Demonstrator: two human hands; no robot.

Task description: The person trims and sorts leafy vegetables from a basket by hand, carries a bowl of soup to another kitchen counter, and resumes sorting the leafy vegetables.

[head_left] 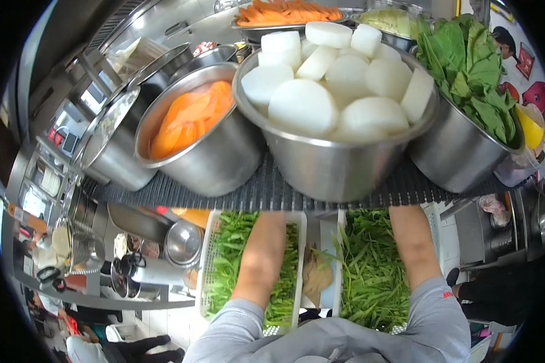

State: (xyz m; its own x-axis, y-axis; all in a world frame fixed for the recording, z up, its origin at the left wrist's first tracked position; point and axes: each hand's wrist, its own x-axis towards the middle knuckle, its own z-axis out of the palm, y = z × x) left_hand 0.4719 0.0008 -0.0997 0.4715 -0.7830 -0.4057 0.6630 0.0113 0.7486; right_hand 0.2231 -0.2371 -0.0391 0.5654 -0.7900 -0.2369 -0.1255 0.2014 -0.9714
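Observation:
Both of my forearms reach forward beneath a ridged black shelf (272, 181), which hides both hands. My left forearm passes over a white basket (302, 260) of leafy green stalks (225, 257). Over on the right, the other forearm crosses a second white basket (341, 284) packed with long thin green leaves (372, 275). What my fingers touch or hold is hidden. Directly above the forearms, a metal pot (336, 166) heaped with thick white radish-like rounds (303, 106) stands on the shelf.
Left on the shelf is a metal pot (224, 160) of orange slices (191, 124); right, a pot (460, 151) of broad green leaves (466, 60). A tray of orange strips (287, 12) sits behind. Below left are a metal bowl (183, 242) and scissors (50, 275). Other people stand at both sides.

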